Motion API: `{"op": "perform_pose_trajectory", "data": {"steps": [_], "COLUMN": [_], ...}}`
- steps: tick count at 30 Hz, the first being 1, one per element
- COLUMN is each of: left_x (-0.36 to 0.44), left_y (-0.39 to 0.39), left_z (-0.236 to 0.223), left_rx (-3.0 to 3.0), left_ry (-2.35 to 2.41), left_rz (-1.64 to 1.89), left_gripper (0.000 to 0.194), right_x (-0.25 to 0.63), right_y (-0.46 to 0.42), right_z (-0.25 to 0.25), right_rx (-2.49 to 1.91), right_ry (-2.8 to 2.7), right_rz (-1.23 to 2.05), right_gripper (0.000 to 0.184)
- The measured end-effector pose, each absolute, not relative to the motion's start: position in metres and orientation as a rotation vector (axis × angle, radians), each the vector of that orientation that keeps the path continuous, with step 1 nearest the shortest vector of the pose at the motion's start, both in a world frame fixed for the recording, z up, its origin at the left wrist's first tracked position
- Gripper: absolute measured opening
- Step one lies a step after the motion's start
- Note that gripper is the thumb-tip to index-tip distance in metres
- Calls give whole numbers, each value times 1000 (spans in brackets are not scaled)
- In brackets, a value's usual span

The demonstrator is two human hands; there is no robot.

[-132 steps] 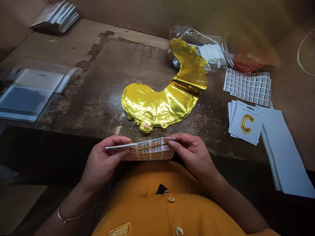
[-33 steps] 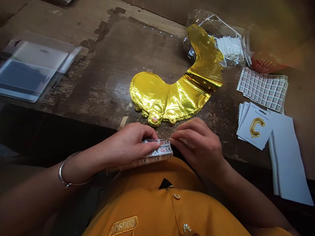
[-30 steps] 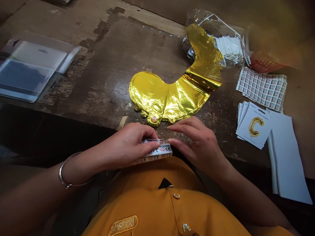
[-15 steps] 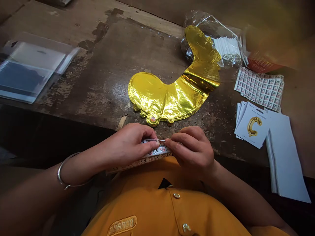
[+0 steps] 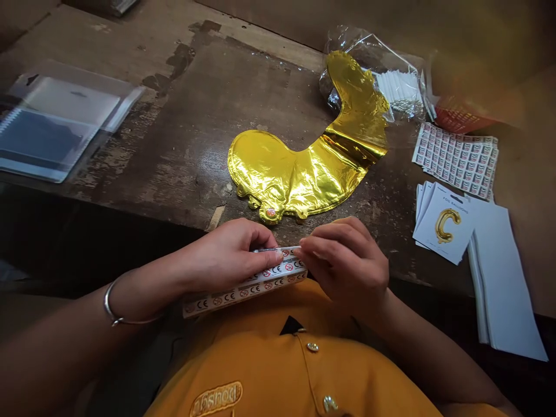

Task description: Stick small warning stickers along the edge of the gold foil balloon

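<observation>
My left hand [image 5: 230, 255] is closed on a folded white sticker sheet [image 5: 256, 286] printed with rows of CE marks and red symbols, its thumb pressed on the upper face. The sheet is held just in front of the orange shirt. At its upper right edge, the fingertips of my right hand [image 5: 350, 260] are pinched together on the sheet; whether a single sticker is between them I cannot tell. Beyond both hands, a gold foil balloon [image 5: 299, 176] shaped like a C lies flat on the table, with a small reddish round sticker [image 5: 271, 213] on its near tab.
Clear plastic bags [image 5: 52, 124] lie at the left. Behind the balloon rests a bag of white sticks [image 5: 399, 90], near a red basket [image 5: 463, 113]. More sticker sheets [image 5: 456, 159], "Foil Balloons" cards [image 5: 445, 223] and white folded card [image 5: 508, 278] lie at the right by the table edge.
My right hand has shifted slightly right and turned, its fingers less curled. More of the sticker sheet's printed face shows. My left hand has hardly moved, and the balloon lies as before.
</observation>
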State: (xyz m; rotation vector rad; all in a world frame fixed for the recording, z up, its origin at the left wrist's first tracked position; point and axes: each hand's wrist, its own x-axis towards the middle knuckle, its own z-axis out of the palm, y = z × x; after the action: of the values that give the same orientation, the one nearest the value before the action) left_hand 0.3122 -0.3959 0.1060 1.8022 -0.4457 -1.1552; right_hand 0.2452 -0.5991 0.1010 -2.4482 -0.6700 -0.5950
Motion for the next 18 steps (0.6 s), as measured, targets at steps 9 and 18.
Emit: {"op": "perform_pose_trajectory", "data": {"steps": [9, 18], "left_x": [313, 317], "left_y": [-399, -395], "left_z": [106, 93], "left_rx": [1830, 1700], "left_ry": [-448, -390], "left_rz": [-1134, -1197], "left_gripper": [25, 29], "right_x": [249, 251], "right_y": [-598, -603], "right_z": [107, 93], "right_rx": [-2541, -2501], "right_ry": [-656, -1078], "right_rz": [-362, -777], "right_gripper": [5, 19]}}
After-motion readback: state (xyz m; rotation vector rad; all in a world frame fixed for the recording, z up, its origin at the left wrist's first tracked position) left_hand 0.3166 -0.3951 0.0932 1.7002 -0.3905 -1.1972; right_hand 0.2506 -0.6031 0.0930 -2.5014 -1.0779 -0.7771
